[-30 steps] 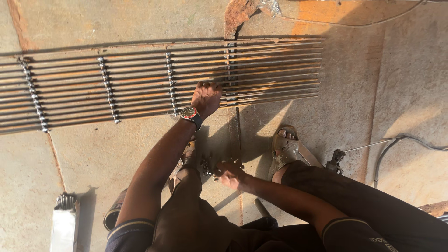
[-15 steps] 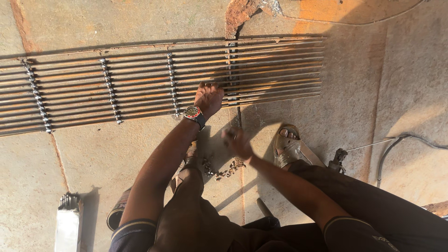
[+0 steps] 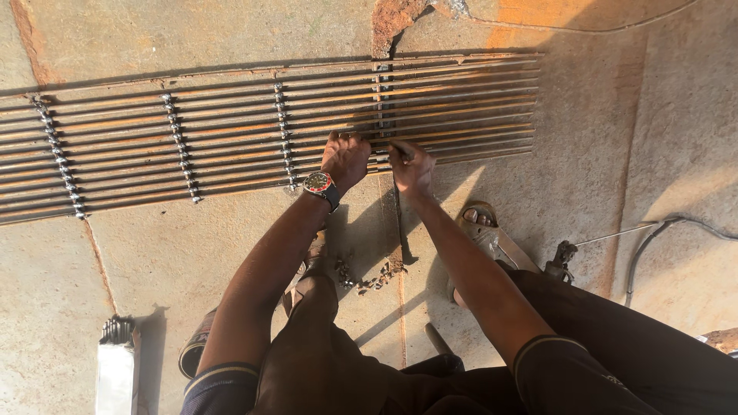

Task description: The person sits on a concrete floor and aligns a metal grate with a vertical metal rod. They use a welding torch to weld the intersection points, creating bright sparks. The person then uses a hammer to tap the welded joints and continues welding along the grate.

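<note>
A long flat grate of rusty round steel rods (image 3: pixel 231 138) lies on the rough, stained concrete floor (image 3: pixel 615 154), its thin bars running side by side and tied by four knobbly cross lines of weld beads. Both hands rest on the grate's near edge, close to the fourth weld line (image 3: pixel 378 100). The left hand (image 3: pixel 345 157) lies knuckles-up over the nearest rods, fingers curled down among them — its grip closes on the bars. A wristwatch with a dark round dial and red-edged bezel (image 3: pixel 318 183) sits on that wrist, just short of the grate. The right hand (image 3: pixel 413 167) is just beside the left, fingers bent over the same near rods; a thin dark rod (image 3: pixel 397 219) runs from under it back across the floor toward the person, but whether the grip clenches this rod or only the grate bars I cannot tell.

Nearer than the grate, between the forearms, a scatter of small dark metal bits (image 3: pixel 361 278) lies on the concrete. To the right of them a foot in a worn tan sandal (image 3: pixel 484 230) stands flat — beyond it a small dark metal clamp (image 3: pixel 561 257) with a pale cable (image 3: pixel 653 238) curving away. Far left of the bits, a shiny rectangular metal block (image 3: pixel 115 369) catches the light.
</note>
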